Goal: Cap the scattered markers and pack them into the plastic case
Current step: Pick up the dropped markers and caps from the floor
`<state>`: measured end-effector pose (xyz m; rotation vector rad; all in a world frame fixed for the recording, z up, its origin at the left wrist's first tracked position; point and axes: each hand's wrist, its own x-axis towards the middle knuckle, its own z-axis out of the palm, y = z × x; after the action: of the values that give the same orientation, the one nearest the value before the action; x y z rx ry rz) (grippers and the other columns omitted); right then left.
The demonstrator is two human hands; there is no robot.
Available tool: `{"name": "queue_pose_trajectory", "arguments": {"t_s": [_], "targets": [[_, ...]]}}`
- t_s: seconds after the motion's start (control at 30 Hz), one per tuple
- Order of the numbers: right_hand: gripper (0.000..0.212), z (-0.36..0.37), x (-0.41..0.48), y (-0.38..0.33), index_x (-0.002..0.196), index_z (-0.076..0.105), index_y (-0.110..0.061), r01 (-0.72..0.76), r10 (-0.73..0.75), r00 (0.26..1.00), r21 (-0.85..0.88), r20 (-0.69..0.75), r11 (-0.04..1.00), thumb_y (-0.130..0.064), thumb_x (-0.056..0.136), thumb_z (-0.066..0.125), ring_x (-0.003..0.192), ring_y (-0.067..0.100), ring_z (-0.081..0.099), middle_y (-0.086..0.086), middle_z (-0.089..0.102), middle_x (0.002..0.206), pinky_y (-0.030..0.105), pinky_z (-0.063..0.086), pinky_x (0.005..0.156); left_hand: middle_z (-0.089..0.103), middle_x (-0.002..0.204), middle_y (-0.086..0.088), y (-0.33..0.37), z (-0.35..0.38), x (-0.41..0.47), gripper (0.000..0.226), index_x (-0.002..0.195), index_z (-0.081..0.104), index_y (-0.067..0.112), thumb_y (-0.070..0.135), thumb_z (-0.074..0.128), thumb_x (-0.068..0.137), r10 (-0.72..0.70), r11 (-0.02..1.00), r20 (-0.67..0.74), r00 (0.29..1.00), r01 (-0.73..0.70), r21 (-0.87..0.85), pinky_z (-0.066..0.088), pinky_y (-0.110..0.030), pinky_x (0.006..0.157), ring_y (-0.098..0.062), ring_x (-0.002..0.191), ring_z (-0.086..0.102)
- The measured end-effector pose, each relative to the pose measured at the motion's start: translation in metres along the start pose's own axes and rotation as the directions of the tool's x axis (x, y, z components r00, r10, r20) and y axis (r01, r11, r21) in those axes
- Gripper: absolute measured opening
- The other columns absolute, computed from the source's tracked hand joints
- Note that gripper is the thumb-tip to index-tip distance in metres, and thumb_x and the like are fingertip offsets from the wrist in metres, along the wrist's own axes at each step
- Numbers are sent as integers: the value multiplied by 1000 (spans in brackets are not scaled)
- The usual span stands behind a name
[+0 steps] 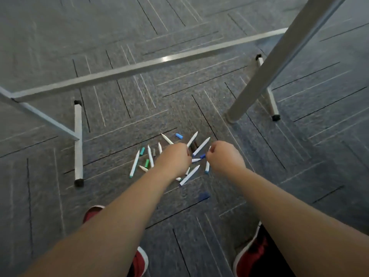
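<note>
Capping looks barely begun: slim white plastic markers and loose blue and green plastic caps lie scattered mid-floor on the grey carpet (no case in view). Just above them, the left hand and right hand have curled fingers; whether they grip anything is unclear.

White markers, coloured caps, grey-blue carpet.
The markers have white barrels; a light blue cap, teal cap, green cap and dark blue cap lie loose. Thin black and pale lines stripe the carpet; the shoes are red, white-soled.
</note>
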<state>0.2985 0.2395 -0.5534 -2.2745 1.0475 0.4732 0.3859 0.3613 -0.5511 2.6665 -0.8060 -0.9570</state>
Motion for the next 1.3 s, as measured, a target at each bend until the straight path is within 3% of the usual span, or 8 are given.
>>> {"name": "queue_pose_trajectory", "arguments": {"t_s": [0.2, 0.27, 0.37, 0.5, 0.73, 0.9, 1.1, 1.3], "targets": [[27, 66, 60, 33, 69, 50, -25, -139, 141, 988, -43, 54, 989, -18, 96, 50, 61, 19, 54, 2, 59, 78, 27, 41, 50, 59, 86, -5, -19, 79, 56, 8, 97, 60, 15, 19, 56, 93, -41, 989, 74, 996, 30, 143, 45, -35, 64, -28, 77, 57], [12, 81, 73, 38, 87, 59, -17, -164, 169, 984, -70, 65, 984, -20, 96, 51, 73, 23, 61, 5, 64, 89, 30, 46, 59, 56, 79, -3, -25, 99, 66, 8, 93, 64, 14, 18, 57, 92, -40, 975, 91, 995, 19, 223, 44, -35, 63, -28, 77, 58], [19, 97, 87, 42, 110, 62, -13, -199, 203, 978, -106, 35, 974, -22, 97, 53, 87, 26, 66, 7, 67, 101, 31, 48, 64, 58, 82, -4, -32, 118, 76, 9, 96, 65, 14, 16, 57, 93, -20, 951, 129, 991, -20, 307, 43, -35, 65, -28, 88, 63], [19, 106, 104, 41, 115, 64, -19, -196, 198, 980, -148, 0, 969, -20, 98, 54, 76, 23, 59, 5, 67, 100, 31, 45, 60, 65, 103, -7, -34, 131, 81, 13, 105, 63, 13, 11, 54, 95, 17, 923, 132, 991, -66, 380, 41, -36, 69, -29, 97, 64], [19, 111, 112, 38, 111, 66, -14, -218, 222, 975, -165, 5, 962, -13, 98, 52, 78, 23, 59, 6, 67, 99, 31, 47, 63, 67, 106, -6, -31, 146, 77, 18, 109, 63, 11, 8, 52, 95, 43, 871, 119, 992, -95, 481, 40, -32, 67, -27, 97, 66], [20, 116, 116, 41, 100, 64, -12, -307, 304, 951, 66, 52, 950, -29, 94, 56, 83, 25, 65, 6, 69, 94, 31, 48, 64, 67, 105, -5, -34, 140, 70, 18, 107, 62, 14, 22, 52, 95, -13, 932, 87, 996, -20, 363, 41, -33, 69, -27, 97, 65], [25, 99, 108, 18, 90, 60, -11, -407, 361, 910, 286, 201, 867, -35, 93, 53, 56, 17, 52, 3, 58, 69, 27, 34, 49, 66, 105, -9, -59, 93, 74, 12, 96, 59, 12, 22, 53, 94, -275, 960, -7, 962, 274, 62, 41, -34, 66, -29, 90, 62], [31, 121, 108, -9, 118, 63, 0, -330, 276, 942, 373, 190, 867, -14, 96, 47, 66, 19, 47, 18, 65, 111, 30, 44, 64, 63, 107, -13, -81, 74, 91, 9, 102, 52, 5, 8, 55, 94, -341, 937, 115, 933, 348, -44, 43, -34, 66, -28, 89, 60]]}}
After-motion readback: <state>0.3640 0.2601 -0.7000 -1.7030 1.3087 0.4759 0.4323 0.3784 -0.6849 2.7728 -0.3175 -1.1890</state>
